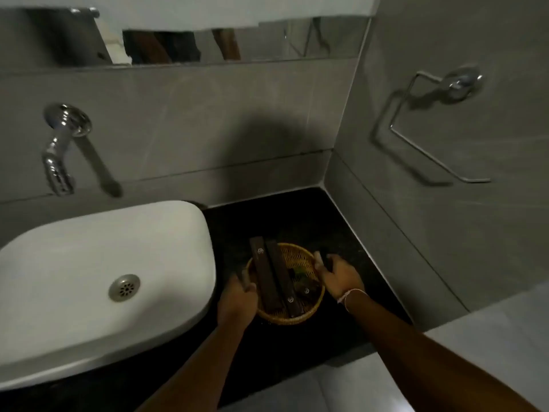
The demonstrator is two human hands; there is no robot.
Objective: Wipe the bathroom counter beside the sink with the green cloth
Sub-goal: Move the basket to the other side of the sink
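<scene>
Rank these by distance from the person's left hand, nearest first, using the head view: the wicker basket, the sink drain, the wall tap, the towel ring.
1. Wicker basket: the left hand grips its left rim.
2. Sink drain: in the white basin, to the hand's left.
3. Wall tap: on the back wall, above the basin.
4. Towel ring: on the right side wall, far corner.
</scene>
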